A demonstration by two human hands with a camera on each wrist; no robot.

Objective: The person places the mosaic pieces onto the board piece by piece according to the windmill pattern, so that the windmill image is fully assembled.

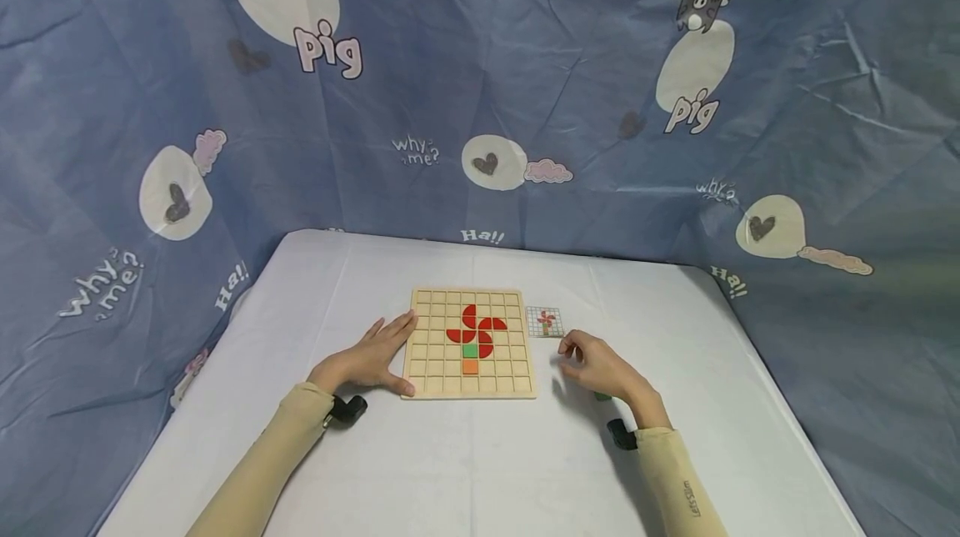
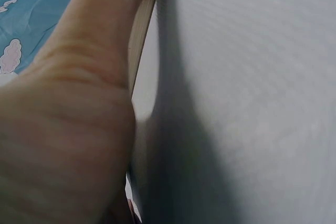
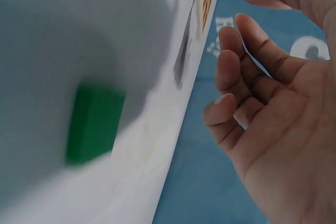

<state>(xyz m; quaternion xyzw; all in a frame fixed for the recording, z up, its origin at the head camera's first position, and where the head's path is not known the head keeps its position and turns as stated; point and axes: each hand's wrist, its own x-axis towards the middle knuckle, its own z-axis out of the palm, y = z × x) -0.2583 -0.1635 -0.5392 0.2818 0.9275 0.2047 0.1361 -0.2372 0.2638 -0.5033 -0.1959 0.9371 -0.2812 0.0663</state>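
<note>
A wooden grid board (image 1: 442,383) lies flat on the white table. Several red rounded pieces (image 1: 470,317) form a pinwheel on it, with a green square (image 1: 470,351) and an orange square (image 1: 470,367) in a column below. My left hand (image 1: 366,360) rests along the board's left side, fingers and thumb spread; the left wrist view shows mostly the wrist beside the board's edge (image 2: 140,38). To the right of the board, my right hand (image 1: 606,368) is over the table, its fingers loosely bent and holding nothing. Below it sits a green block (image 3: 97,124), mostly covered by the hand in the head view.
A small card (image 1: 534,324) printed with a grid and a similar pinwheel figure lies just right of the board, close to my right fingertips. Blue patterned cloth (image 1: 510,87) hangs behind and around the white table (image 1: 420,470).
</note>
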